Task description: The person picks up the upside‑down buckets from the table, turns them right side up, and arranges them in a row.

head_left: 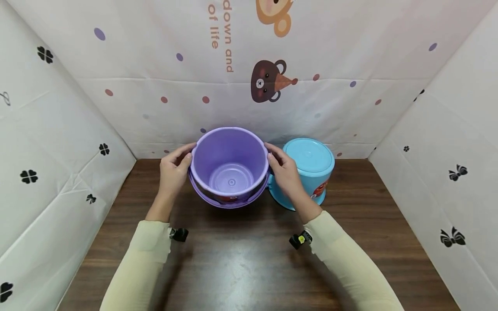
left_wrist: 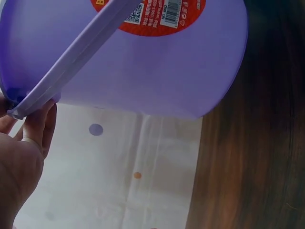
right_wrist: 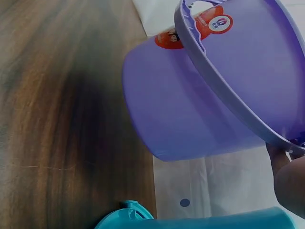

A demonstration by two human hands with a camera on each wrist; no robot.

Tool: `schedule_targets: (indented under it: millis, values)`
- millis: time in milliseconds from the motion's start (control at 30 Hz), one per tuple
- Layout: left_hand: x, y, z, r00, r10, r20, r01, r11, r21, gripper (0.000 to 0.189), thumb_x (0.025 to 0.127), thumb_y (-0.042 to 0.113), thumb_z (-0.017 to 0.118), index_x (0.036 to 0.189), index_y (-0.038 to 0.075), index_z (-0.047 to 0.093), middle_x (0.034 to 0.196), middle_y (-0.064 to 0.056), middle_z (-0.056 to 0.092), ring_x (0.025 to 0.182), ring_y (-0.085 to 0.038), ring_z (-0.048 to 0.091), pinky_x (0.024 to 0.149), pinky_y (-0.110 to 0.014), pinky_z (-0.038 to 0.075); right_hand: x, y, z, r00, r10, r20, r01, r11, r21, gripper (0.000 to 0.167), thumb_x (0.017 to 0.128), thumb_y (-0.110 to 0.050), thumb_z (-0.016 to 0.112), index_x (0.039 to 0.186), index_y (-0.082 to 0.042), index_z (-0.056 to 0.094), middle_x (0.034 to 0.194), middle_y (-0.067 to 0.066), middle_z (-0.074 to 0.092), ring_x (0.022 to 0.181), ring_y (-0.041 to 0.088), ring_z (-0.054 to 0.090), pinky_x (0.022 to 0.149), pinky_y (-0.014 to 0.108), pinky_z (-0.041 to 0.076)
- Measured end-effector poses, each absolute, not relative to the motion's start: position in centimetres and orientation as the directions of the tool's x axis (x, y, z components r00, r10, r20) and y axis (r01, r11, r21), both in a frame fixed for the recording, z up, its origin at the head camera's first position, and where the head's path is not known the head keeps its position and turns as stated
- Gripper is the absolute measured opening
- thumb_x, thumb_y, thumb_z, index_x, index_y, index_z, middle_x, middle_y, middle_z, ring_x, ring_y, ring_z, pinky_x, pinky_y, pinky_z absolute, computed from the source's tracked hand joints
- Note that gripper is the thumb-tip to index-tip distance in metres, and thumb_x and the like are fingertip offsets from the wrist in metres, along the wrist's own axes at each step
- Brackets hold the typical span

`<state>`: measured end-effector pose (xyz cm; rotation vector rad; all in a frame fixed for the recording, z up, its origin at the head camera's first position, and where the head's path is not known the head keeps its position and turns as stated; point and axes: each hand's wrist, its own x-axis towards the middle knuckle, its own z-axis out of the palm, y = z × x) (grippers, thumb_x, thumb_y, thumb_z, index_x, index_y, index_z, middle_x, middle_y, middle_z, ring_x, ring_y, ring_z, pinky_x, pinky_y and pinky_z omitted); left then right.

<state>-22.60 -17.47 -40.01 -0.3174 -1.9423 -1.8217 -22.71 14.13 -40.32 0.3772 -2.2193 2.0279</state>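
A purple plastic bucket (head_left: 231,151) is held between both hands, its opening tilted toward the head camera. My left hand (head_left: 173,169) grips the rim at the left side, thumb near the top edge. On the opposite side my right hand (head_left: 286,170) grips the rim the same way. The purple handle (left_wrist: 78,55) hangs along the front of the bucket, over a red label (left_wrist: 167,16). In the right wrist view the bucket's base (right_wrist: 143,109) appears raised off the table. Just right of my right hand stands a light blue bucket (head_left: 309,157), upside down.
The dark wooden table (head_left: 233,268) carries both buckets. A white patterned sheet (head_left: 136,108) hangs close behind them, and similar side walls (head_left: 435,172) rise left and right. The blue bucket's rim (right_wrist: 126,217) lies on the table near the right hand.
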Motion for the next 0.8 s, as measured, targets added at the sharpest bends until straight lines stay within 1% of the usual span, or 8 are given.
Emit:
schedule_targets:
  millis: [200, 267, 433, 467, 600, 700, 800]
  values:
    - [-23.8, -17.9, -40.3, -0.894, -0.136, 0.427, 0.415, 0.112, 0.903, 0.028, 0.099, -0.007, 0.058, 0.124, -0.009, 0.07, 0.124, -0.033, 0.067, 0.1, -0.002, 0.067, 0.087, -0.014, 0.054, -23.8, 13.5, -40.1, -0.976, -0.089, 0.201, -0.209, 0.092, -0.974, 0.04, 0.109, -0.021, 0.053, 0.148, -0.013, 0.057, 0.148, 0.011, 0.059, 0.135, 0.024, 0.056, 0.109, 0.03, 0.05]
    - [-24.1, -18.1, -40.4, -0.898, -0.136, 0.418, 0.404, 0.119, 0.907, 0.028, 0.099, -0.007, 0.058, 0.124, -0.009, 0.07, 0.123, -0.033, 0.067, 0.099, -0.002, 0.066, 0.087, -0.014, 0.053, -23.8, 13.2, -39.7, -0.98, -0.086, 0.182, -0.19, 0.103, -0.976, 0.04, 0.109, -0.019, 0.053, 0.147, -0.011, 0.058, 0.147, 0.013, 0.059, 0.134, 0.026, 0.057, 0.108, 0.033, 0.051]
    - [-24.5, -18.5, -40.7, -0.902, -0.15, 0.405, 0.389, 0.128, 0.912, 0.027, 0.099, -0.007, 0.058, 0.123, -0.009, 0.071, 0.123, -0.034, 0.066, 0.098, -0.001, 0.066, 0.088, -0.013, 0.052, -24.2, 12.6, -39.8, -0.985, -0.081, 0.153, -0.163, 0.13, -0.978, 0.038, 0.109, -0.021, 0.054, 0.145, -0.014, 0.06, 0.144, 0.011, 0.062, 0.129, 0.027, 0.061, 0.1, 0.03, 0.055]
    - [-24.5, -18.6, -40.9, -0.902, -0.155, 0.404, 0.387, 0.13, 0.913, 0.027, 0.099, -0.007, 0.058, 0.123, -0.009, 0.071, 0.123, -0.034, 0.067, 0.098, -0.001, 0.066, 0.087, -0.013, 0.052, -24.6, 12.5, -40.2, -0.985, -0.079, 0.152, -0.161, 0.13, -0.978, 0.037, 0.108, -0.023, 0.055, 0.145, -0.016, 0.061, 0.143, 0.01, 0.063, 0.128, 0.025, 0.062, 0.098, 0.03, 0.056]
    - [-24.4, -18.8, -41.3, -0.908, -0.159, 0.388, 0.367, 0.147, 0.919, 0.028, 0.099, -0.007, 0.058, 0.124, -0.008, 0.071, 0.124, -0.031, 0.068, 0.099, -0.003, 0.065, 0.086, -0.011, 0.052, -24.7, 12.3, -40.4, -0.986, -0.083, 0.145, -0.155, 0.134, -0.979, 0.037, 0.108, -0.022, 0.055, 0.144, -0.015, 0.061, 0.141, 0.01, 0.064, 0.126, 0.025, 0.063, 0.101, 0.035, 0.056]
    - [-24.1, -18.7, -41.3, -0.922, -0.16, 0.353, 0.329, 0.163, 0.93, 0.028, 0.1, -0.005, 0.058, 0.126, -0.007, 0.07, 0.127, -0.028, 0.068, 0.103, -0.004, 0.064, 0.087, -0.01, 0.051, -24.7, 12.3, -40.6, -0.987, -0.084, 0.137, -0.148, 0.142, -0.979, 0.037, 0.109, -0.021, 0.054, 0.144, -0.014, 0.061, 0.14, 0.011, 0.064, 0.127, 0.025, 0.062, 0.102, 0.037, 0.055]
    - [-23.3, -18.4, -40.6, -0.934, -0.162, 0.317, 0.29, 0.17, 0.942, 0.029, 0.101, -0.005, 0.057, 0.126, -0.009, 0.069, 0.129, -0.028, 0.067, 0.106, -0.006, 0.064, 0.086, -0.01, 0.051, -24.8, 12.3, -40.9, -0.988, -0.084, 0.128, -0.14, 0.154, -0.978, 0.036, 0.109, -0.021, 0.054, 0.144, -0.014, 0.062, 0.14, 0.011, 0.064, 0.128, 0.025, 0.062, 0.103, 0.038, 0.055]
